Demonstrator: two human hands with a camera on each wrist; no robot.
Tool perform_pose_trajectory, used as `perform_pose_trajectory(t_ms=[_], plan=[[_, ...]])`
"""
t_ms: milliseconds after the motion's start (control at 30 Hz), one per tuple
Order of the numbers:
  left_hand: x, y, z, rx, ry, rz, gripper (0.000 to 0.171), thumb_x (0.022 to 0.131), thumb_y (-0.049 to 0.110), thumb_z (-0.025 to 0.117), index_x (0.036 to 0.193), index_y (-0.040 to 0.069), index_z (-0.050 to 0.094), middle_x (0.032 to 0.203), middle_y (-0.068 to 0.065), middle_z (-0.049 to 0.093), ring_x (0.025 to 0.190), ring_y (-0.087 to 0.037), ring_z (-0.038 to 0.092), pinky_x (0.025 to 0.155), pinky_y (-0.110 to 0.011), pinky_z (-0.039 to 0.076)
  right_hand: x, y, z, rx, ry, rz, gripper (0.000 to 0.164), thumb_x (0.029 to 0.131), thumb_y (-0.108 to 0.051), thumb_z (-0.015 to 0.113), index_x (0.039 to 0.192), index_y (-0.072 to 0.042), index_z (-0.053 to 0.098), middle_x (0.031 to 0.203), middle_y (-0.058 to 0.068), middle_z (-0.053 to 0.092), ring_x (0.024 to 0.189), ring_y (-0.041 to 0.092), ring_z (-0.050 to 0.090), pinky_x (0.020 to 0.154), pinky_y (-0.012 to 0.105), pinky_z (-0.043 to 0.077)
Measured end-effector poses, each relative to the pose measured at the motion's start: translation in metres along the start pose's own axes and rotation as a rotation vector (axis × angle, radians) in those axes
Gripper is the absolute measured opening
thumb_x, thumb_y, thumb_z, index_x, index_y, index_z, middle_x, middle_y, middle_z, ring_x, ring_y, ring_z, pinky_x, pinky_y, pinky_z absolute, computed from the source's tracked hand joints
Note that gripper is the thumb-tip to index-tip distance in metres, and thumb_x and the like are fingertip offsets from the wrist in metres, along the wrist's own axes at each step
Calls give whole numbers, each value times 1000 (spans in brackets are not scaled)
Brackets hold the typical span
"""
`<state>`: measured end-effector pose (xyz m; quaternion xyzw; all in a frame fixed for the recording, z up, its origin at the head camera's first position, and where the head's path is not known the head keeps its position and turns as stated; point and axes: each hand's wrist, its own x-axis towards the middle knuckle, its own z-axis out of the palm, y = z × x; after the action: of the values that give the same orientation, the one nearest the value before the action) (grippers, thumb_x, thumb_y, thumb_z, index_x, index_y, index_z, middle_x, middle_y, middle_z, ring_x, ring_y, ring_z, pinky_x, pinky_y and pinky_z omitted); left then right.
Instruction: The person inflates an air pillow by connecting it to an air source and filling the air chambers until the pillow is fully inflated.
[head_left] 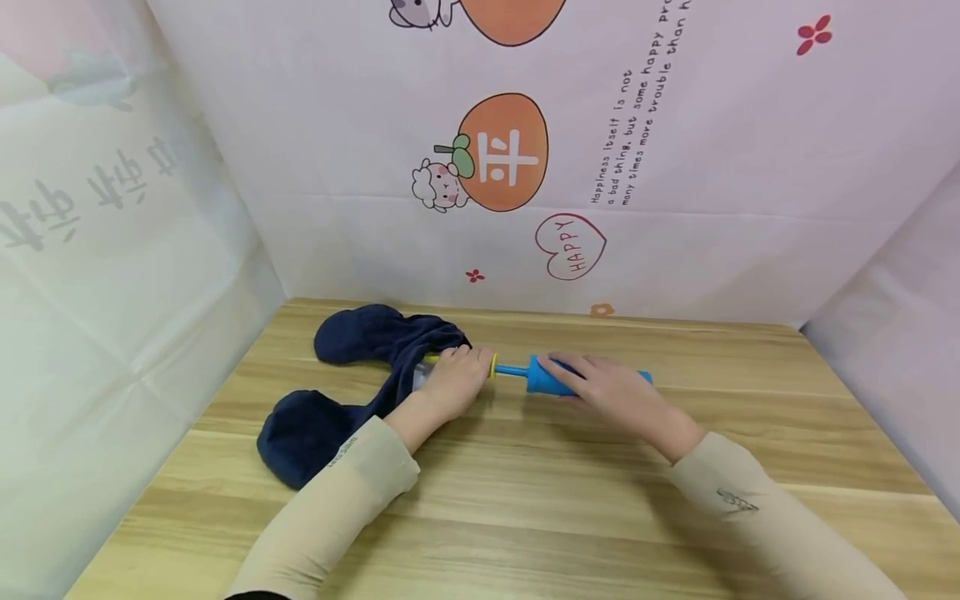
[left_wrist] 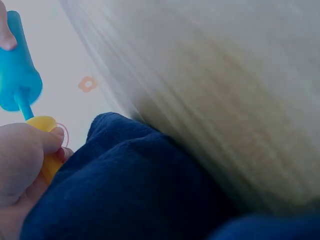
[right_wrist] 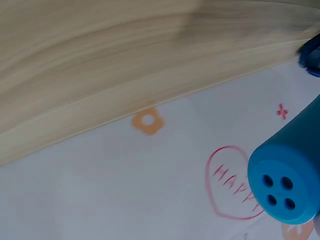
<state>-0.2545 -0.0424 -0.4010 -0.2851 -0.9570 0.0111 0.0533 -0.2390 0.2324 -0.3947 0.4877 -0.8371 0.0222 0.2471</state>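
Observation:
A blue and yellow hand pump (head_left: pixel 542 377) is held level above the wooden table between both hands. My left hand (head_left: pixel 456 382) grips its yellow section (left_wrist: pixel 42 122), at the edge of a navy U-shaped neck pillow (head_left: pixel 306 437). My right hand (head_left: pixel 613 393) holds the blue cylinder from above, and a thin blue rod (head_left: pixel 512 370) joins the two parts. In the right wrist view the cylinder's blue end cap (right_wrist: pixel 284 182) has several holes. A bit of clear plastic (head_left: pixel 420 377) shows at the pillow's opening; how the pump meets it is hidden by the left hand.
The wood-grain table (head_left: pixel 525 517) runs back to a white printed cloth (head_left: pixel 360 208) hung behind it. More white cloth (head_left: pixel 127 275) hangs on the left side and on the right. The pillow's two rounded ends lie toward the left of the table.

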Motion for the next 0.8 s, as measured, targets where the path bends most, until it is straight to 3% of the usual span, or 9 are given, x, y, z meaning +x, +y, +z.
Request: perform_pose_trajectory(t_ms=[100, 167, 200, 467, 800], plan=[[-1, -1, 1, -5, 20, 14, 11, 110, 7, 46, 118, 8, 53, 117, -8, 62, 103, -27, 57, 98, -43, 45, -16, 6, -9, -14, 13, -22, 53, 108, -39, 50, 141, 3, 56, 129, 20, 64, 103, 35, 70, 83, 48, 58], [-1, -2, 1, -10, 32, 19, 13, 110, 7, 46, 120, 8, 54, 116, -9, 62, 103, -28, 57, 98, -44, 45, -25, 10, -14, -22, 21, -27, 64, 110, -46, 28, 140, 3, 57, 129, 20, 64, 104, 35, 70, 81, 48, 58], [-1, -2, 1, -11, 35, 21, 13, 110, 8, 46, 121, 7, 54, 117, -9, 62, 103, -28, 57, 98, -44, 45, -29, 12, -17, -19, 28, -26, 67, 111, -47, 25, 139, 3, 57, 129, 20, 65, 103, 36, 70, 81, 48, 58], [-1, -3, 0, -32, 19, 14, 18, 110, 7, 46, 127, 6, 53, 120, -9, 61, 104, -28, 56, 100, -44, 44, -45, 21, -31, 10, 69, -41, 63, 111, -47, 30, 137, 2, 60, 125, 19, 66, 99, 35, 71, 76, 48, 59], [2, 3, -2, -18, -15, -26, 19, 110, 4, 45, 127, 5, 54, 124, -9, 62, 109, -28, 56, 99, -45, 43, -20, 11, -13, -13, 63, -35, 67, 110, -49, 23, 141, 0, 57, 124, 19, 66, 97, 35, 71, 79, 48, 59]])
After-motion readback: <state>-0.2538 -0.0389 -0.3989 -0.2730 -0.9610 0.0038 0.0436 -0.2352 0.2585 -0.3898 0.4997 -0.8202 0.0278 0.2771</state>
